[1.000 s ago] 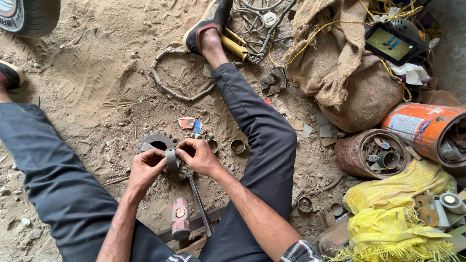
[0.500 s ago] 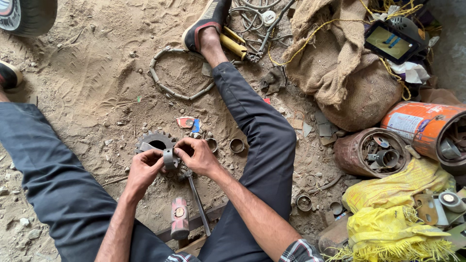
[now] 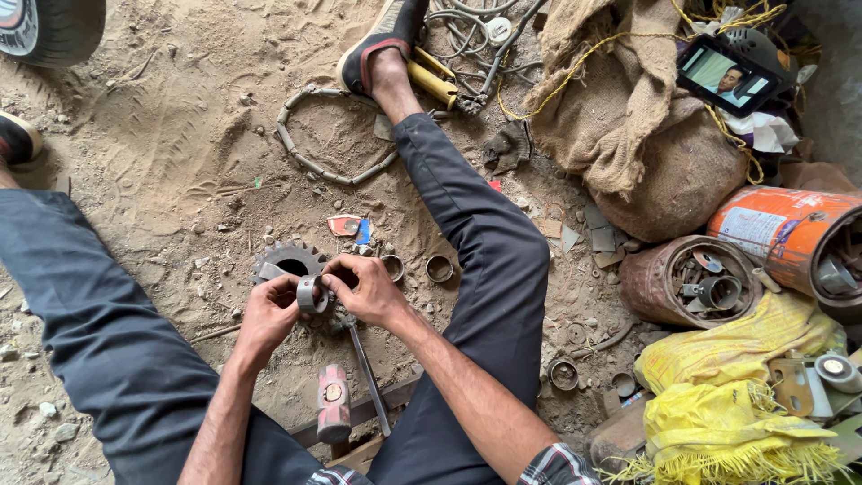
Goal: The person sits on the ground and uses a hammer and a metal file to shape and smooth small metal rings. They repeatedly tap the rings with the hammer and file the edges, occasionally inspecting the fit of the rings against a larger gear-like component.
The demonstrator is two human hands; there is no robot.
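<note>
I sit on a dirt floor with my legs spread. My left hand and my right hand meet between my knees, both gripping a small grey metal ring. Right behind it a toothed gear lies flat on the ground. Below my hands a red-headed hammer lies on the floor, and a thin metal rod slants beside it.
Two small metal rings lie by my right knee. A chain loop lies further off. At the right are a burlap sack, a rusty can of parts, an orange drum, yellow cloth and a phone. A tyre is at top left.
My hands have barely moved; the fingers have shifted slightly on the grey ring above the gear.
</note>
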